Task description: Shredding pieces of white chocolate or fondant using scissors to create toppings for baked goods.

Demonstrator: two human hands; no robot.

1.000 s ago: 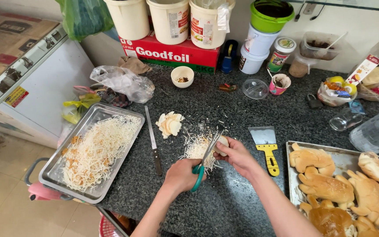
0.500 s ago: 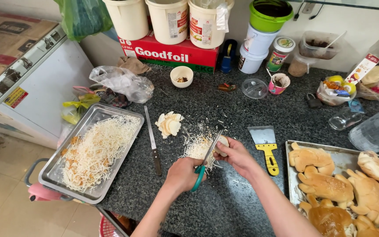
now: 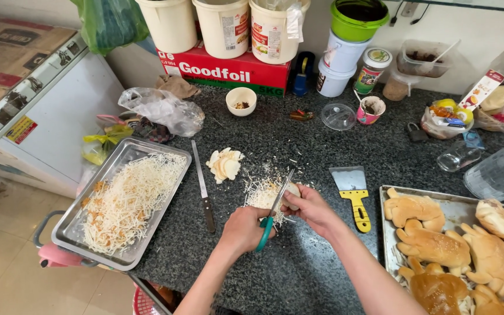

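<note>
Left hand (image 3: 243, 228) is gripping one pair of green-handled scissors (image 3: 272, 211), right hand (image 3: 309, 209) is pinching a pale cheese piece (image 3: 290, 193) at frame center, over a pile of white shreds (image 3: 262, 189) on the dark surface (image 3: 275, 146). One knife (image 3: 203, 186) and one yellow scraper (image 3: 353, 192) are flanking them, two trays (image 3: 65, 233) further out.

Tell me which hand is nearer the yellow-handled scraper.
Right. The right hand sits just left of the yellow-handled scraper; the left hand, holding scissors, is farther left.
</note>
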